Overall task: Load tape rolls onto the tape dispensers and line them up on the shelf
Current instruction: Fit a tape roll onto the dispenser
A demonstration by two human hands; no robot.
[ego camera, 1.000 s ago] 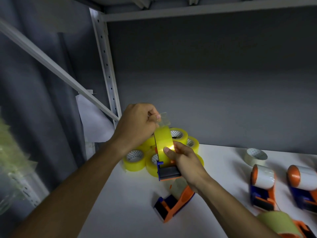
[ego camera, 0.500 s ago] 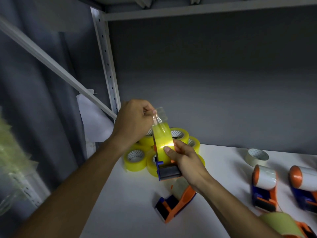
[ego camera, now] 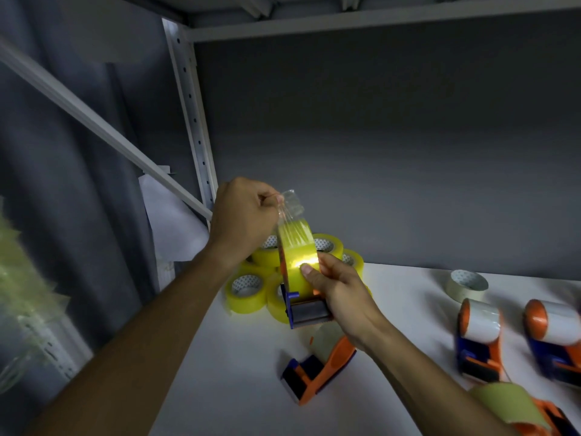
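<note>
- The yellow tape roll [ego camera: 297, 261] looks like glossy, translucent film, catching a bright glare.
- The pulled tape end [ego camera: 290, 204] is clear, shiny and wrinkled.
- The dispenser [ego camera: 306, 311] seems to be smooth blue plastic with a dull grey plate.
- The shelf [ego camera: 408, 297] is smooth, matt white.
- The upright post [ego camera: 191, 121] at far left looks like painted, perforated metal.
- The white rolls [ego camera: 482, 320] at right have a soft sheen.

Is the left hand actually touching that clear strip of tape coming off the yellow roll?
Touching. The head view shows the left hand pinching the clear tape strip's free end, lifted off the yellow tape roll.
</note>
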